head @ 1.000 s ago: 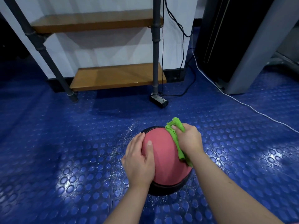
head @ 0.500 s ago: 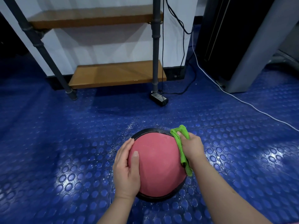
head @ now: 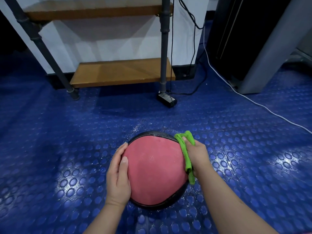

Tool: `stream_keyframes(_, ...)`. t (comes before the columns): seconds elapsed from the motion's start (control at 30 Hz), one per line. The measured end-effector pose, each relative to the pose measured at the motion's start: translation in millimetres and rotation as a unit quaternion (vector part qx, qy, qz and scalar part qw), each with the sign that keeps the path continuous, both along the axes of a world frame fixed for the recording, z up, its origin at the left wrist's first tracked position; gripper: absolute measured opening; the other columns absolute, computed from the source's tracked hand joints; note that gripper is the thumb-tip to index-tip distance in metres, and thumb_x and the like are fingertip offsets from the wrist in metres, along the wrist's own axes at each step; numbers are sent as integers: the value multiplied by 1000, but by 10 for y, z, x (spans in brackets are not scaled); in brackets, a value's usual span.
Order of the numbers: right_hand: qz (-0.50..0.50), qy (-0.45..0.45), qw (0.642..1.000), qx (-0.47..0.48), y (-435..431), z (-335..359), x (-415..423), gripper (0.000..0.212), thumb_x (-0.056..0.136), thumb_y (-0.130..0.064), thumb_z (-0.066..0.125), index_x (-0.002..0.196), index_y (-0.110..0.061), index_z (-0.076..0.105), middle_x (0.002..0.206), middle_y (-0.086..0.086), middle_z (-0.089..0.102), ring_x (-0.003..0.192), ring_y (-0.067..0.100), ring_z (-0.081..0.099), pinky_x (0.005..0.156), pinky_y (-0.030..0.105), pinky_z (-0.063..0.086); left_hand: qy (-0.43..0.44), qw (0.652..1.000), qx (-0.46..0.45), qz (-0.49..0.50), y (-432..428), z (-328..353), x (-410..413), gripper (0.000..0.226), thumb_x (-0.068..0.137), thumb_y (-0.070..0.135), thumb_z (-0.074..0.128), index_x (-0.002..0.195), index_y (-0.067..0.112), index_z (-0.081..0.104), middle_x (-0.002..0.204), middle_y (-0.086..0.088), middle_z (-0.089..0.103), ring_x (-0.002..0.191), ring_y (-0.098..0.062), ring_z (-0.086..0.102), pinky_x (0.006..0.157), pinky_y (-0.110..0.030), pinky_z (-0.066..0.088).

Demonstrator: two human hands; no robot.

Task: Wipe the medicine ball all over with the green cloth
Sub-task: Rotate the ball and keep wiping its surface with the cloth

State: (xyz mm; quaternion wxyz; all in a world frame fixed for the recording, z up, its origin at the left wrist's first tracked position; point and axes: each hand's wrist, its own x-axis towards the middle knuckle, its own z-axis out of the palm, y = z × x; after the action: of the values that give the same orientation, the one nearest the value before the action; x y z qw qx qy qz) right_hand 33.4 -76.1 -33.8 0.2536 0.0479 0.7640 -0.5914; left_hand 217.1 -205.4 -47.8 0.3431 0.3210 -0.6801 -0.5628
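Note:
A pink and black medicine ball [head: 155,169] sits on the blue studded floor, its pink panel facing up. My left hand [head: 118,174] lies flat against the ball's left side, fingers straight, thumb on the pink panel. My right hand [head: 195,156] grips the green cloth [head: 185,156] and presses it against the ball's right edge. The cloth runs down along that edge, with a tail hanging near the bottom right.
A pipe-framed shelf with wooden boards [head: 121,71] stands against the white wall behind. A black power adapter [head: 167,99] and black cables lie by its right leg. A white cable [head: 263,107] crosses the floor at right, beside a dark machine with a grey post [head: 263,53].
The ball has turned, showing more of the pink panel. My left hand slid to the ball's left side. My right hand moved the cloth from the top toward the right edge.

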Motion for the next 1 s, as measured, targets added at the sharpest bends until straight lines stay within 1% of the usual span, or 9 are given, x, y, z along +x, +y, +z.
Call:
stream_keyframes(0.1,-35,-77,995,-55,82,-74,47,48,91,-37,63,98,10,58,78,12,56,72,23,51,68,36,41,3,1000,19,-19,-46,14,27,54,91,48,41,135,23,57,138,11,58,133,-10,49,115,-47,36)
stream_keyframes(0.23,-38,-107,990,-80,96,-155,83,53,89,-42,63,102,9,58,83,12,57,74,24,52,71,38,43,-25,997,58,-42,-111,38,77,55,87,57,42,135,32,55,138,16,55,132,-9,48,114,-48,36)
stream_keyframes(0.37,-17,-137,987,-83,111,-156,88,31,88,-49,62,87,-18,65,97,16,70,85,27,64,90,51,52,-91,984,150,-9,-150,88,87,56,73,73,45,126,56,48,144,9,46,133,-14,46,113,-50,36)
stream_keyframes(0.47,-30,-164,977,-132,119,-178,140,19,90,-44,63,81,-27,61,80,0,74,90,29,68,92,51,52,-146,956,255,20,-133,203,42,57,78,76,41,116,37,61,120,1,67,110,-20,62,92,-45,50)
stream_keyframes(0.57,-50,-168,975,-134,105,-174,209,24,88,-41,66,92,-18,67,92,13,74,91,34,69,88,56,53,-146,925,351,-7,-102,341,-9,51,92,66,37,103,30,72,98,-1,77,93,-24,69,72,-38,52)
stream_keyframes(0.67,-50,-161,978,-126,118,-127,254,39,87,-41,65,105,-7,68,89,16,70,76,30,67,74,45,57,-96,917,388,-11,-122,324,11,53,92,65,40,98,28,76,101,-5,77,94,-26,70,77,-43,53)
stream_keyframes(0.8,-55,-114,986,-108,200,-3,201,31,89,-36,62,93,-6,68,75,8,61,65,21,56,57,28,47,-95,898,428,-36,-33,266,-5,60,88,73,40,107,28,75,107,-6,76,104,-29,69,87,-49,53)
stream_keyframes(0.9,-64,-59,991,-106,274,68,111,25,83,-39,67,83,-14,63,74,7,53,66,19,48,61,31,42,-91,888,446,-62,93,276,-88,65,82,77,42,110,28,75,109,-5,75,106,-29,68,97,-53,50)
stream_keyframes(1.0,-75,-27,993,-84,304,72,100,27,76,-45,69,75,-19,64,71,5,53,65,18,49,66,36,43,-102,884,450,-77,95,278,-142,65,81,77,41,114,30,72,111,-4,75,106,-27,69,94,-51,52)
